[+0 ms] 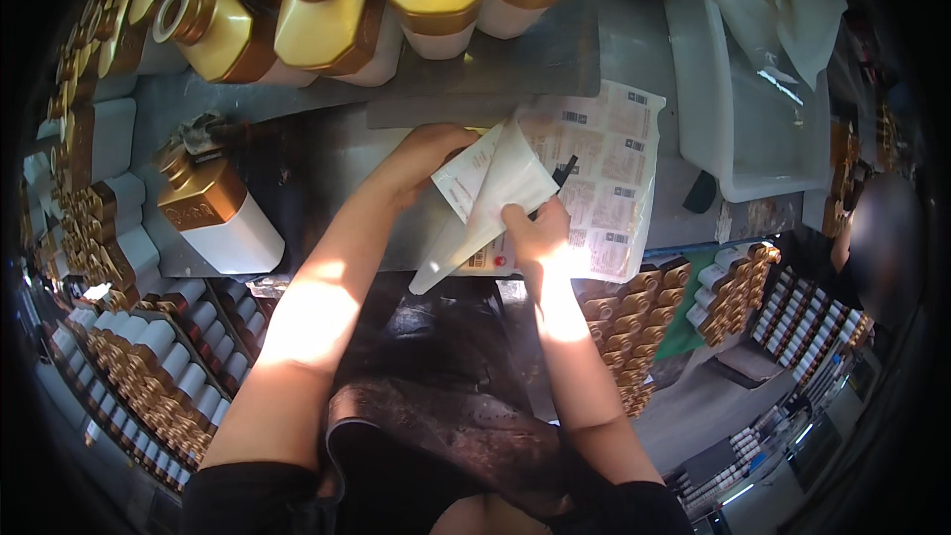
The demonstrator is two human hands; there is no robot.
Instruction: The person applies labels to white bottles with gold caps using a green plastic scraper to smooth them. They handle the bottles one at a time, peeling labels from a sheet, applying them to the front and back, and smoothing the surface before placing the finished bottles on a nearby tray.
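Both hands met over the middle of the grey desk (337,154), and the work was all paper. The left hand (421,160) lay curled at the top edge of a folded white sheet (495,193), fingers closed on its upper corner, while the right hand (535,238) pinched the same sheet lower down, thumb and fingers shut on the fold. The sheet rose off the desk between them, its long pale flap slanting down to the left. Under it lay a flat sheet of labels (614,188) (small printed squares in rows), and a dark pen-like stick (563,170) showed just past the fold. To the left stood a white bottle with a gold cap (213,213), tipped in the fisheye. A row of gold bottles (327,10) lined the far edge, and trays of gold-capped bottles (158,367) filled the lower left.
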